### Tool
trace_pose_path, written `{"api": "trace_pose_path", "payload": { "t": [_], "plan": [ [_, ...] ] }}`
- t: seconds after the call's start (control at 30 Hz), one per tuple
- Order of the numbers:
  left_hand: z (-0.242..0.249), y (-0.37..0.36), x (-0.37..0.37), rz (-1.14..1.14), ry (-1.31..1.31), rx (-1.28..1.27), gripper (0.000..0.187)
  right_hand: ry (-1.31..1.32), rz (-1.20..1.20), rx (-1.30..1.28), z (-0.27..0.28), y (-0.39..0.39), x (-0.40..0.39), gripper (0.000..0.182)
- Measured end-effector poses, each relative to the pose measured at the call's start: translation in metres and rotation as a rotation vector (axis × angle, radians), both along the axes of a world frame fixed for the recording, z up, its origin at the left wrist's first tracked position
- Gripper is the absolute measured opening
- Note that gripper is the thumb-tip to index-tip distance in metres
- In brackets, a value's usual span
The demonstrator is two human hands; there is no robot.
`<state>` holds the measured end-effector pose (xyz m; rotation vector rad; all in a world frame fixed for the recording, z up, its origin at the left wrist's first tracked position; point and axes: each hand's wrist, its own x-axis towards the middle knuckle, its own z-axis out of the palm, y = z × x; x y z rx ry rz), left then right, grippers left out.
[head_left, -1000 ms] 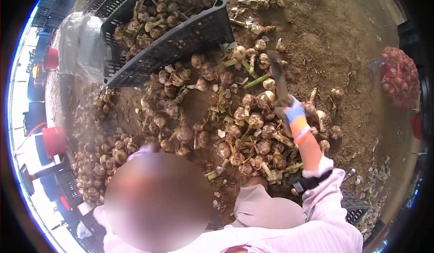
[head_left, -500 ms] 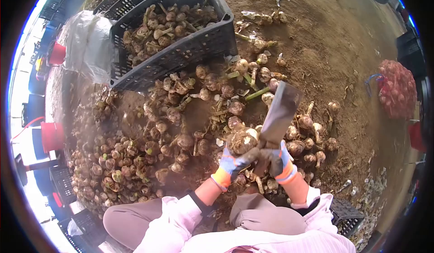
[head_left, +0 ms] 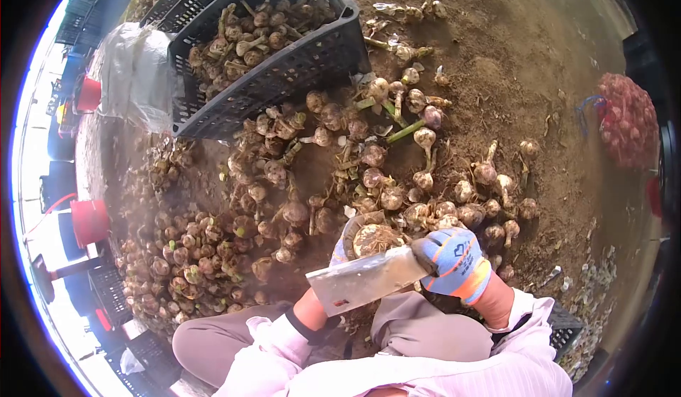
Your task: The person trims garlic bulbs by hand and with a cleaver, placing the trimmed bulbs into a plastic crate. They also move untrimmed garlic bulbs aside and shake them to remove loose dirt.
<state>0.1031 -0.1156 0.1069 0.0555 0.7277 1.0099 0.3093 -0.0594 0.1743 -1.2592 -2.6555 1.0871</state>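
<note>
My right hand [head_left: 454, 258], in a blue and orange glove, is closed on the handle of a cleaver [head_left: 365, 280]. The broad grey blade points left and lies across in front of my left hand [head_left: 345, 244]. That gloved hand is wrapped round a garlic bulb [head_left: 377, 239], its tangled roots turned toward the blade. Part of my left hand is hidden behind the cleaver. Loose garlic bulbs [head_left: 391, 198] with cut stems lie on the dirt just beyond both hands.
A black plastic crate [head_left: 280, 78] of garlic stands tilted at the back left. On my left is a large garlic heap [head_left: 188, 266]; a red bucket [head_left: 90, 223] stands past it. A filled red mesh sack [head_left: 628, 120] sits far right. My bent legs [head_left: 422, 319] frame the work spot.
The cleaver has swung from pointing up and away to lying low and leftward. My right hand has moved slightly right and turned its back up. My left hand still holds the garlic bulb.
</note>
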Motion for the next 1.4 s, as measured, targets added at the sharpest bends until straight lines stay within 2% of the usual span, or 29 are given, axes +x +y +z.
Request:
{"api": "trace_pose_path", "payload": {
  "t": [0.1,0.2,0.33,0.37,0.4,0.47,0.53,0.57,0.6,0.63,0.67,0.7,0.77,0.8,0.87,0.9,0.93,0.97,1.0,1.07,1.13,1.27,1.33,1.4],
  "plan": [
    [0.006,-0.002,-0.003,-0.009,0.131,0.153,0.052,-0.01,0.066,0.045,0.0,-0.003,-0.005,0.041],
    [0.013,0.0,-0.003,-0.037,0.19,0.1,0.049,0.02,0.076,0.051,-0.003,-0.008,-0.005,0.04],
    [-0.008,-0.006,-0.008,-0.105,0.313,0.187,0.04,0.154,-0.036,0.061,-0.029,-0.008,-0.001,0.034],
    [-0.021,-0.007,-0.011,-0.063,-0.072,-0.085,0.039,0.133,-0.044,0.068,-0.033,-0.009,0.0,0.032],
    [0.006,-0.007,-0.013,-0.147,0.088,0.084,0.04,0.109,-0.053,0.073,-0.04,-0.009,0.002,0.029],
    [0.059,-0.007,-0.016,-0.266,0.453,0.405,0.043,-0.374,-0.357,0.083,-0.1,0.006,0.034,0.024],
    [0.06,-0.006,-0.021,-0.169,0.2,0.121,0.053,0.011,-0.722,0.056,-0.084,0.001,0.053,0.018],
    [0.059,-0.007,-0.02,-0.149,0.322,0.256,0.062,0.206,-0.772,0.016,-0.057,0.004,0.04,0.012],
    [0.056,-0.001,-0.018,-0.169,0.432,0.41,0.071,0.338,-0.76,0.058,-0.055,0.0,0.035,0.01],
    [0.053,0.002,-0.018,-0.177,0.494,0.444,0.083,0.374,-0.719,0.082,-0.043,0.008,0.027,0.01],
    [0.048,0.002,-0.013,-0.134,0.275,0.228,0.089,0.394,-0.674,0.085,-0.03,0.008,0.023,0.01],
    [0.042,0.003,-0.013,-0.172,0.458,0.381,0.09,0.409,-0.705,-0.03,-0.036,0.007,0.023,0.009],
    [0.039,0.014,-0.014,-0.265,0.987,0.832,0.089,0.421,-0.682,-0.033,-0.017,0.011,0.018,0.009],
    [0.056,0.019,-0.011,-0.432,1.025,0.675,0.077,0.437,-0.671,-0.031,-0.008,0.014,0.016,0.008],
    [0.065,0.034,-0.014,-0.928,1.417,0.99,0.066,0.312,-0.567,-0.058,-0.002,0.015,0.019,0.014],
    [0.063,0.029,-0.006,-1.232,1.632,1.119,0.06,0.186,-0.399,0.008,0.003,0.018,0.017,0.017],
    [0.058,0.021,-0.001,-1.411,1.567,1.112,0.051,0.059,-0.229,0.071,0.009,0.021,0.013,0.019],
    [0.045,0.009,0.004,-1.092,1.107,0.626,0.046,-0.085,-0.07,-0.019,0.014,0.023,0.009,0.024],
    [0.036,0.004,0.004,-1.031,1.021,0.644,0.044,-0.168,0.064,-0.02,0.014,0.022,0.002,0.028],
    [0.029,-0.006,0.009,-1.139,1.173,1.082,0.04,-0.214,0.175,-0.038,0.018,0.022,-0.013,0.029],
    [0.022,-0.014,0.013,-1.186,1.192,1.302,0.036,-0.296,0.219,-0.111,0.016,0.021,-0.023,0.03],
    [0.017,-0.019,0.022,-1.202,1.09,1.444,0.03,-0.235,0.246,-0.125,0.008,0.02,-0.027,0.03],
    [0.019,-0.017,0.015,-1.226,1.062,1.449,0.027,-0.314,0.264,-0.11,0.006,0.02,-0.028,0.031],
    [0.02,-0.014,-0.004,-1.344,1.048,1.404,0.024,-0.43,0.227,-0.208,-0.019,0.024,-0.012,0.032]
  ]
}}
